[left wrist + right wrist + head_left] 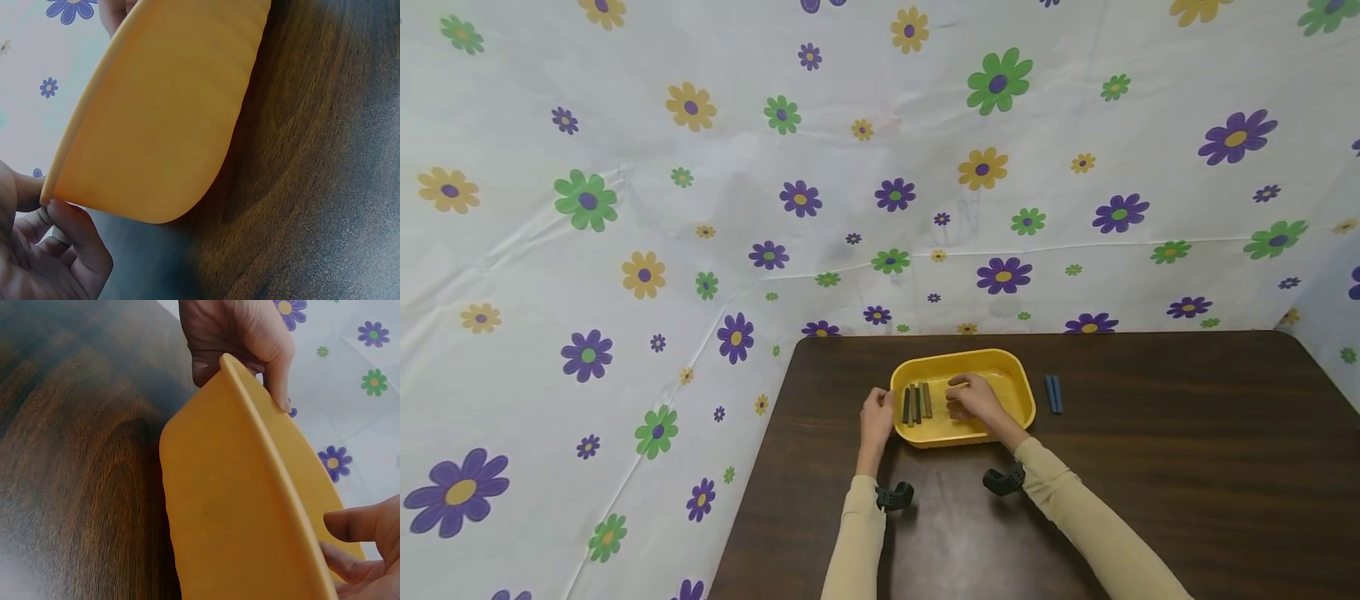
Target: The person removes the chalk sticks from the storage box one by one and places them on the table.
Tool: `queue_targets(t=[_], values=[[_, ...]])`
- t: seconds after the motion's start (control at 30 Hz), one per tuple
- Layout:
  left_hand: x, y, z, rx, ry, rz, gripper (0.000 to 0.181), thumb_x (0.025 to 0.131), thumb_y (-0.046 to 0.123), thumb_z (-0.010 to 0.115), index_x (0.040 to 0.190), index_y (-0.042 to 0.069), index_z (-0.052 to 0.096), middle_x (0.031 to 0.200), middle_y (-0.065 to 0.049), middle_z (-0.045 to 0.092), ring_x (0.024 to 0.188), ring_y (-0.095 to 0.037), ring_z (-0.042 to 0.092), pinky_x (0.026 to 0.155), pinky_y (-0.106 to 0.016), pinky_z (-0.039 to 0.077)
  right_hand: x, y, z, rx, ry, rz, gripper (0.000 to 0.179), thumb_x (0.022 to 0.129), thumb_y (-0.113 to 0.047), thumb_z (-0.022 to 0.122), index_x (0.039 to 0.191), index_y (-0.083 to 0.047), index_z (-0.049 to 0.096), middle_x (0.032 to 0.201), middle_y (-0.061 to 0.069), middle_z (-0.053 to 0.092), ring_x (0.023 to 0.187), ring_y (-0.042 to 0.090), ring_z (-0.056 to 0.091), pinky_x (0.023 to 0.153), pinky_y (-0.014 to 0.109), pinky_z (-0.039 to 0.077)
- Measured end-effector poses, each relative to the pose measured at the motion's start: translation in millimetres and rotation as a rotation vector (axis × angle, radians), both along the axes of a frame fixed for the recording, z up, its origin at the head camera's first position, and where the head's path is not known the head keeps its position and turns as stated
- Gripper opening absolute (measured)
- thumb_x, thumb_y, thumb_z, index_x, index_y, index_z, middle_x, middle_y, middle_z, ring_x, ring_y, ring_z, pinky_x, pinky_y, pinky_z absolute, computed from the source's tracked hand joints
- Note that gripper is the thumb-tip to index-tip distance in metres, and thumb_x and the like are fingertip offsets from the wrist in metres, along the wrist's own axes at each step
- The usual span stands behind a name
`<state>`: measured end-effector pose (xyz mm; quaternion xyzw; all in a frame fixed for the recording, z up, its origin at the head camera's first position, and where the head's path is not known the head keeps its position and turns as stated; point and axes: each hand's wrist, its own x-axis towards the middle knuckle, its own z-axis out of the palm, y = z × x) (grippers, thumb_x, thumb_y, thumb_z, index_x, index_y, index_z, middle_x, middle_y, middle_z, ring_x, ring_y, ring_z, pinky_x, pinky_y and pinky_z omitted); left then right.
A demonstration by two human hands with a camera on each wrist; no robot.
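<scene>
A yellow plastic tray with raised walls stands on the table. At its left end my left hand pinches the rim between thumb and finger, as the left wrist view also shows. Several short sticks, dark, green and brown, lie side by side inside the tray's left part. My right hand reaches in over the tray's middle, close to a brownish piece beneath its fingers. In the right wrist view the right thumb and forefinger stand apart; the wall hides the lower fingertips.
Two blue sticks lie side by side on the dark wooden table, just right of the tray. Behind and to the left hangs a white sheet printed with flowers. Each wrist bears a black camera mount.
</scene>
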<state>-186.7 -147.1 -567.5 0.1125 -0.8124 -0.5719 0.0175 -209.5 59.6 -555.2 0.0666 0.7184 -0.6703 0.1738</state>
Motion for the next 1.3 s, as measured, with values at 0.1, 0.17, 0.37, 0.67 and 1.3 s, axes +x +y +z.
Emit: queue_targets(t=[0.1,0.17,0.37,0.67,1.3], values=[[0.5,-1.0,-1.1,-0.002,-0.004,0.003,0.026,0.110,0.022,0.054,0.108,-0.003,0.062,0.076,-0.006,0.051,0.055,-0.014,0.047,0.049,-0.026,0.042,-3.0,-6,-2.6,0.041,0.011,0.004,0.041,0.101,-0.004,0.059,0.137,0.013,0.052,0.115,0.030,0.065,0.099,0.039,0.069,0.079,0.042,0.061],[0.8,-1.5,-1.2,-0.003,-0.004,0.001,0.027,0.110,0.022,0.054,0.109,-0.003,0.062,0.075,-0.005,0.050,0.054,-0.014,0.046,0.049,-0.026,0.042,-5.3,-11,-4.2,0.073,0.018,-0.007,0.040,0.099,-0.004,0.061,0.136,0.012,0.054,0.110,0.028,0.066,0.095,0.036,0.069,0.075,0.040,0.061],[0.4,-0.9,0.0,-0.002,-0.002,-0.006,0.029,0.110,0.022,0.053,0.111,-0.006,0.061,0.075,-0.005,0.050,0.053,-0.013,0.046,0.049,-0.026,0.041,-10.1,-23,-9.7,0.133,0.030,-0.011,0.040,0.099,-0.005,0.065,0.135,0.009,0.056,0.106,0.023,0.067,0.093,0.031,0.068,0.072,0.038,0.060],[-1.3,0.5,0.7,0.004,-0.016,0.003,0.027,0.110,0.023,0.053,0.111,-0.003,0.062,0.077,-0.006,0.051,0.055,-0.013,0.046,0.050,-0.026,0.042,-10.3,-34,-10.6,0.159,0.097,0.015,0.044,0.095,0.001,0.065,0.135,0.012,0.054,0.112,0.028,0.067,0.090,0.037,0.070,0.072,0.041,0.060],[0.4,0.8,-0.4,0.030,-0.011,0.008,0.029,0.111,0.024,0.053,0.110,-0.004,0.061,0.075,-0.004,0.049,0.055,-0.013,0.045,0.050,-0.027,0.040,-14.5,-61,-19.3,0.340,0.220,-0.023,0.041,0.085,0.008,0.071,0.123,0.013,0.057,0.097,0.021,0.066,0.079,0.026,0.061,0.066,0.033,0.050]])
